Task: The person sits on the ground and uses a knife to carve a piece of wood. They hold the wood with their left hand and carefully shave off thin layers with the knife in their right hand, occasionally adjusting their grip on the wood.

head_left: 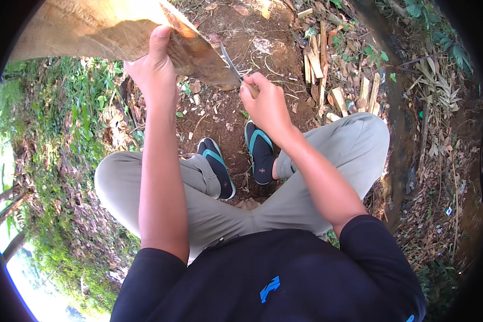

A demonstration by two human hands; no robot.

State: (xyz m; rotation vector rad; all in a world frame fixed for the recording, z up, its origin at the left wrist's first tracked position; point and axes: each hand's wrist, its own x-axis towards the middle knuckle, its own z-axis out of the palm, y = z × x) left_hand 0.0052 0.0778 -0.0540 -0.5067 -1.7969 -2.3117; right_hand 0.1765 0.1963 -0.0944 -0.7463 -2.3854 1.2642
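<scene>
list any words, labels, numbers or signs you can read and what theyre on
No readable words or numbers.
Black shirt: blue emblem and a cut-off blue patch, neither legible.
Dark socks: small reddish marks, too small to read.
Wooden board, knife: no lettering visible.

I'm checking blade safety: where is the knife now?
In the head view, the knife is at upper centre, held in the right grip, its blade alongside the right edge of the wooden board.
</scene>
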